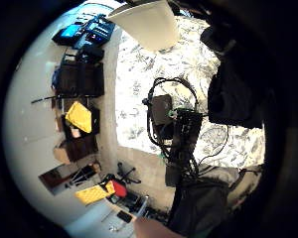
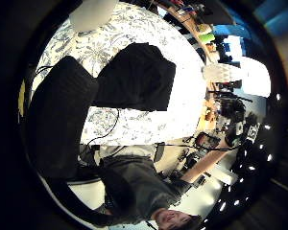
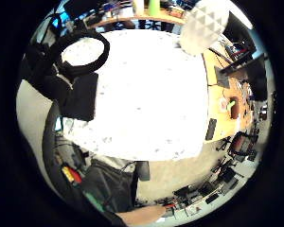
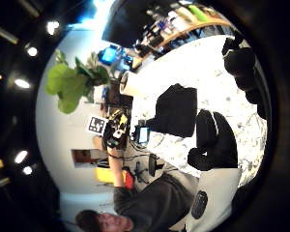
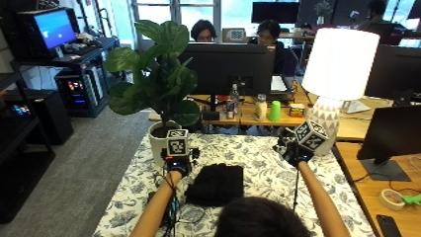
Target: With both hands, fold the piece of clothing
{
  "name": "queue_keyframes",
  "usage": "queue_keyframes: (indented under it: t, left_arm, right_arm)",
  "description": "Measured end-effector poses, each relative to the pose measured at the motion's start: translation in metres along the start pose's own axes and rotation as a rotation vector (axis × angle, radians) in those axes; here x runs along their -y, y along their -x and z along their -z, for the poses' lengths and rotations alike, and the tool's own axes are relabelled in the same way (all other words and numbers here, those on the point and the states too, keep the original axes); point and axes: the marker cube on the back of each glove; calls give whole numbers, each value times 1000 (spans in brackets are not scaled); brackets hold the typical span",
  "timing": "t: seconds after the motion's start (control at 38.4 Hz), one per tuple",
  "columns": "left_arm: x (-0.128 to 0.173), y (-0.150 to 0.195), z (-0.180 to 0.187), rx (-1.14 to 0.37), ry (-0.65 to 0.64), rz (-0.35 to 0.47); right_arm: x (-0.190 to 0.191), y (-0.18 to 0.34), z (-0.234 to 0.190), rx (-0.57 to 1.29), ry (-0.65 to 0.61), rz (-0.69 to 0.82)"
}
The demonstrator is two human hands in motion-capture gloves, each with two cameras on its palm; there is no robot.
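Note:
A black piece of clothing (image 5: pixel 216 183) lies folded into a compact rectangle on the floral tablecloth (image 5: pixel 263 165), just in front of the person. It also shows flat on the cloth in the left thumb side palm view (image 2: pixel 139 76) and the right thumb side palm view (image 4: pixel 176 110). My left hand (image 5: pixel 178 166) hovers just beyond its far left corner, holding nothing. My right hand (image 5: pixel 294 154) is raised well to the right of it, apart from it. Its thumb (image 4: pixel 215 140) and fingers hang loosely curved with nothing between them.
A potted plant (image 5: pixel 161 138) stands at the table's far left, right behind my left hand. A white lamp (image 5: pixel 337 64) stands at the far right, close behind my right hand. Monitors and a desk lie beyond the table. Cables trail along my left forearm.

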Motion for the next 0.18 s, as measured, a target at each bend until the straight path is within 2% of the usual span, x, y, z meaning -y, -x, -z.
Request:
queue_keyframes:
  t: [0.18]
  left_arm:
    - [16, -11, 3, -3, -27, 2]
  right_arm:
    - [0, -44, 8, 137, -35, -40]
